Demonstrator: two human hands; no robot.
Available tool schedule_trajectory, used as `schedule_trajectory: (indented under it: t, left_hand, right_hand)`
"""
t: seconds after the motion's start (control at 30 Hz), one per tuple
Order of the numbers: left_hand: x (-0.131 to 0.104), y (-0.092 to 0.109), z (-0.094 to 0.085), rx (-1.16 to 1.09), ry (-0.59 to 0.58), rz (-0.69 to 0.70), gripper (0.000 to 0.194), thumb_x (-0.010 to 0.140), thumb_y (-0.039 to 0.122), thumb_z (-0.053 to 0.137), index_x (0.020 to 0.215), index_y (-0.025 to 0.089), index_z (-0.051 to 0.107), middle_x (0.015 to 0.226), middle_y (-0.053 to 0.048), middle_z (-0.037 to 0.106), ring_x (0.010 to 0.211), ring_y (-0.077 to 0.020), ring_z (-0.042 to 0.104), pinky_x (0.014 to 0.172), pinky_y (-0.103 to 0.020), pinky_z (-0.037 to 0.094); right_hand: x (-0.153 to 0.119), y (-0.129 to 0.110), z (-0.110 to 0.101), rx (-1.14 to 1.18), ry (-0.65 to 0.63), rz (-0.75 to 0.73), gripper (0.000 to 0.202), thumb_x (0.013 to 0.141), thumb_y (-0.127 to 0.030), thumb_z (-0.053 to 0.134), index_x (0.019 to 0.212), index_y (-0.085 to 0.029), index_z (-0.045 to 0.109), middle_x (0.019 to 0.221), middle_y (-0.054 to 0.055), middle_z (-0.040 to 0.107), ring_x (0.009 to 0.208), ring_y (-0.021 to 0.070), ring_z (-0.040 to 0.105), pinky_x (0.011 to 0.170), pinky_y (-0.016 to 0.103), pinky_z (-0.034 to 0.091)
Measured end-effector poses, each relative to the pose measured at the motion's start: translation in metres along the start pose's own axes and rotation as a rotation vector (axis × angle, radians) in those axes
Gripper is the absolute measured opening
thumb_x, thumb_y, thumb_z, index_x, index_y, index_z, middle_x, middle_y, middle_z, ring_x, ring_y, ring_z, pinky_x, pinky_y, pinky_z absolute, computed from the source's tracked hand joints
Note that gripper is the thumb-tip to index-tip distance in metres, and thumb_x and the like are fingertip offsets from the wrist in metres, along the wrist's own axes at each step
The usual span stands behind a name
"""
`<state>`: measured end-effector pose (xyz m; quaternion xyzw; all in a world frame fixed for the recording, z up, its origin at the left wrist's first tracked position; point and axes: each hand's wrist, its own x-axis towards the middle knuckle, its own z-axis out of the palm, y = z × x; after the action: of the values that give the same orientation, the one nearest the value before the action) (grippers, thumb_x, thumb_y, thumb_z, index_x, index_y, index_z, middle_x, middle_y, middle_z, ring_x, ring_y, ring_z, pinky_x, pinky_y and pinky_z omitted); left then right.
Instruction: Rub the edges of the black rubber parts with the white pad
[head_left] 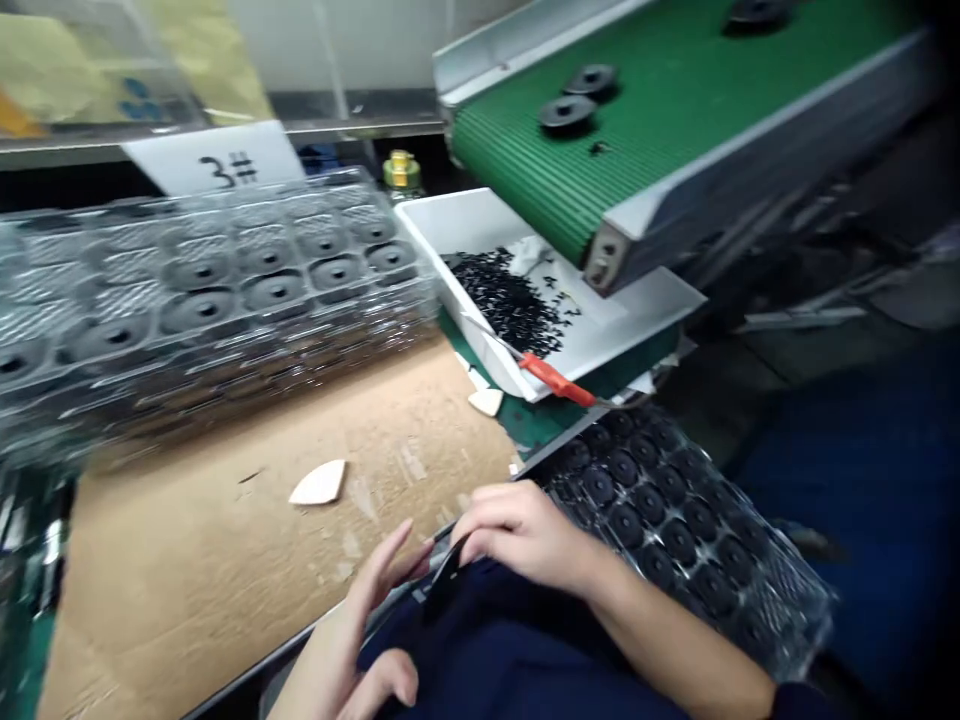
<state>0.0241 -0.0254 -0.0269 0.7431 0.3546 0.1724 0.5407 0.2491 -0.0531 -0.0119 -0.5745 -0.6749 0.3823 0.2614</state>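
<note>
A thin black disc [445, 582], seen nearly edge-on, is pinched between the thumb and fingers of my right hand [521, 530], just past the front edge of the worktable. Close by on its left, my left hand [358, 625] has its fingers stretched out and the thumb spread apart, with nothing in it. Beyond the hands, a white curved-sided piece [319, 484] lies on the cardboard sheet [225, 560]. A second white piece [486, 402] rests near the corner of the white tray.
Clear plastic trays [277, 290] with black discs are stacked behind the cardboard. The white tray [645, 310] holds small black bits, and a red-handled tool [559, 380] leans on its rim. A green conveyor belt [510, 150] carries discs. Another disc-filled tray [675, 530] sits at right.
</note>
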Motion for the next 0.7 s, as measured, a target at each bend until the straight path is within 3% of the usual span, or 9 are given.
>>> schedule_trajectory:
  t: [0.1, 0.23, 0.33, 0.4, 0.53, 0.67, 0.7]
  left_hand:
    - [0.020, 0.000, 0.012, 0.350, -0.244, 0.188, 0.064, 0.075, 0.037, 0.057, 0.131, 0.042, 0.026, 0.127, 0.000, 0.055, 0.110, -0.0209, 0.055, 0.090, -0.031, 0.046]
    - [0.041, 0.015, 0.029, 0.593, -0.355, 0.337, 0.065, 0.077, 0.033, 0.055, 0.132, 0.042, 0.024, 0.119, 0.003, 0.062, 0.101, -0.0170, 0.061, 0.082, -0.023, 0.050]
    - [0.050, 0.023, 0.041, 0.704, -0.399, 0.379, 0.059, 0.079, 0.033, 0.051, 0.133, 0.038, 0.026, 0.116, 0.002, 0.063, 0.100, -0.0160, 0.061, 0.080, -0.022, 0.050]
    - [0.053, 0.023, 0.049, 0.760, -0.418, 0.393, 0.058, 0.080, 0.034, 0.050, 0.133, 0.036, 0.026, 0.118, 0.001, 0.062, 0.101, -0.0165, 0.060, 0.081, -0.024, 0.050]
    - [0.057, 0.017, 0.060, 0.781, -0.455, 0.397, 0.060, 0.080, 0.034, 0.051, 0.134, 0.036, 0.025, 0.122, 0.001, 0.059, 0.105, -0.0172, 0.058, 0.083, -0.026, 0.048]
    - [0.062, 0.016, 0.065, 0.736, -0.480, 0.294, 0.051, 0.080, 0.035, 0.050, 0.129, 0.038, 0.035, 0.118, 0.005, 0.061, 0.102, -0.0157, 0.060, 0.082, -0.024, 0.049]
    - [0.063, 0.018, 0.066, 0.726, -0.429, 0.275, 0.048, 0.079, 0.037, 0.050, 0.126, 0.038, 0.039, 0.116, 0.006, 0.063, 0.100, -0.0153, 0.061, 0.082, -0.024, 0.050]
  right_hand:
    - [-0.060, 0.059, -0.043, -0.089, 0.104, 0.340, 0.018, 0.081, -0.033, 0.058, 0.078, -0.018, 0.068, 0.076, -0.001, 0.067, 0.072, 0.0101, 0.062, 0.068, 0.019, 0.047]
    - [-0.184, 0.138, -0.095, -0.304, 0.310, 0.991, 0.022, 0.088, -0.033, 0.048, 0.092, -0.015, 0.060, 0.096, 0.004, 0.062, 0.085, 0.0143, 0.059, 0.078, 0.034, 0.048]
    - [-0.280, 0.173, -0.110, -0.361, 0.366, 1.417, 0.023, 0.088, -0.032, 0.048, 0.103, -0.016, 0.056, 0.105, 0.006, 0.058, 0.090, 0.0159, 0.057, 0.078, 0.036, 0.048]
    - [-0.331, 0.187, -0.107, -0.342, 0.358, 1.601, 0.025, 0.088, -0.032, 0.049, 0.107, -0.016, 0.054, 0.108, 0.006, 0.056, 0.092, 0.0169, 0.057, 0.079, 0.037, 0.048]
    - [-0.389, 0.211, -0.086, -0.259, 0.330, 1.730, 0.027, 0.088, -0.033, 0.049, 0.109, -0.016, 0.053, 0.109, 0.007, 0.056, 0.093, 0.0174, 0.057, 0.079, 0.037, 0.048]
    - [-0.406, 0.239, -0.070, -0.211, 0.335, 1.685, 0.027, 0.087, -0.032, 0.049, 0.109, -0.016, 0.053, 0.109, 0.007, 0.056, 0.092, 0.0172, 0.057, 0.078, 0.037, 0.048]
    - [-0.409, 0.245, -0.069, -0.208, 0.345, 1.670, 0.027, 0.087, -0.032, 0.049, 0.109, -0.016, 0.053, 0.109, 0.007, 0.056, 0.093, 0.0172, 0.057, 0.078, 0.037, 0.048]
